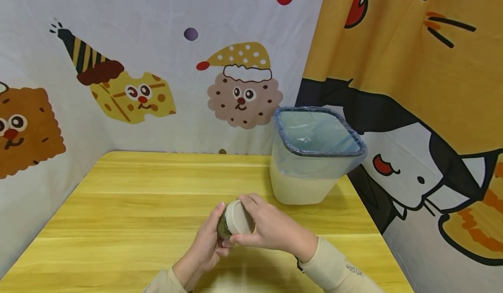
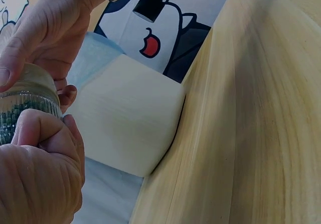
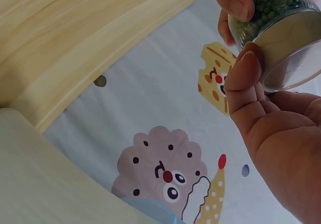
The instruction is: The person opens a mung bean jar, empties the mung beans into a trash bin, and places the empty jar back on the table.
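A ribbed clear jar (image 3: pixel 273 5) of small green pieces, topped by a cream lid (image 1: pixel 240 218), is held above the near middle of the table. My left hand (image 1: pixel 205 243) grips the jar's body, its thumb along the side. Around the lid's rim curl the fingers and thumb of my right hand (image 1: pixel 271 225). In the left wrist view the jar (image 2: pixel 22 111) is partly cut off by the frame edge, with the lid still on it. What the green pieces are is too small to tell.
A cream bin (image 1: pixel 302 188) with a bluish plastic liner over its rim stands at the table's back right. The wooden table (image 1: pixel 137 214) reaches a printed cloth backdrop (image 1: pixel 157 5) at the back and sides.
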A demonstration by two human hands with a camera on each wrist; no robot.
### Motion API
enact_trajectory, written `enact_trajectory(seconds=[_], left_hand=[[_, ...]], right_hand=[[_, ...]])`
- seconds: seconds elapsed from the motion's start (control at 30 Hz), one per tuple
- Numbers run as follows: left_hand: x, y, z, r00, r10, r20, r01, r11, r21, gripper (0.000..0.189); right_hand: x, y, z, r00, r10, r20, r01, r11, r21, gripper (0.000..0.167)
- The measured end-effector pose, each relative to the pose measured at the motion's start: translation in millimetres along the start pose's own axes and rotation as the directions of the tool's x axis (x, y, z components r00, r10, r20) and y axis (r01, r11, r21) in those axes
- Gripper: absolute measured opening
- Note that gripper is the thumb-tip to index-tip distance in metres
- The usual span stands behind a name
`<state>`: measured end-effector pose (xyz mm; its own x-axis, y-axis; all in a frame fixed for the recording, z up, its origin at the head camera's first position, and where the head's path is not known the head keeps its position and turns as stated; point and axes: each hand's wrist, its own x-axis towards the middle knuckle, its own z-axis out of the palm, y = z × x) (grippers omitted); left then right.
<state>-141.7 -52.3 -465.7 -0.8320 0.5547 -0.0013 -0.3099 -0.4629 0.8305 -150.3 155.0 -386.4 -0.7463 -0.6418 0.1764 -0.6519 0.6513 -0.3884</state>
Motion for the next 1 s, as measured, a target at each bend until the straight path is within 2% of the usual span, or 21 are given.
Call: enact_trajectory(seconds=[0.2, 0.37, 0.53, 0.63, 0.8, 0.9, 1.0], left_hand=[[0.2, -0.3, -0.7, 1.000, -0.001, 0.015, 0.001, 1.000, -0.002, 0.055], [0.5, -0.5, -0.8, 0.998, -0.031, -0.046, 0.031, 0.999, 0.007, 0.057], [0.2, 0.3, -0.4, 0.996, -0.033, -0.087, 0.036, 0.999, 0.034, 0.058], [-0.5, 1.6, -0.4, 0.997, -0.016, -0.082, 0.021, 0.998, 0.059, 0.058], [-0.9, 2.9, -2.0, 0.997, 0.031, -0.071, -0.024, 0.996, 0.091, 0.054], [-0.3, 2.5, -2.2, 0.996, 0.048, -0.073, -0.040, 0.993, 0.113, 0.052], [-0.3, 1.7, -1.2, 0.995, 0.043, -0.089, -0.031, 0.992, 0.124, 0.053]], right_hand=[[0.0, 0.0, 0.1, 1.000, -0.001, 0.007, 0.001, 1.000, -0.009, 0.084], [0.6, -0.4, 4.9, 1.000, 0.000, -0.018, 0.000, 0.999, -0.038, 0.086], [-1.2, -1.7, 10.9, 0.997, -0.007, -0.080, 0.003, 0.999, -0.051, 0.089], [-2.5, -3.9, 12.5, 0.993, 0.024, -0.119, -0.025, 1.000, 0.000, 0.091], [-2.4, -9.1, 13.2, 0.978, 0.151, -0.144, -0.127, 0.978, 0.165, 0.083], [-1.8, -12.4, 13.7, 0.968, 0.207, -0.143, -0.177, 0.964, 0.199, 0.082], [-1.5, -14.6, 14.6, 0.962, 0.230, -0.149, -0.198, 0.959, 0.201, 0.084]])
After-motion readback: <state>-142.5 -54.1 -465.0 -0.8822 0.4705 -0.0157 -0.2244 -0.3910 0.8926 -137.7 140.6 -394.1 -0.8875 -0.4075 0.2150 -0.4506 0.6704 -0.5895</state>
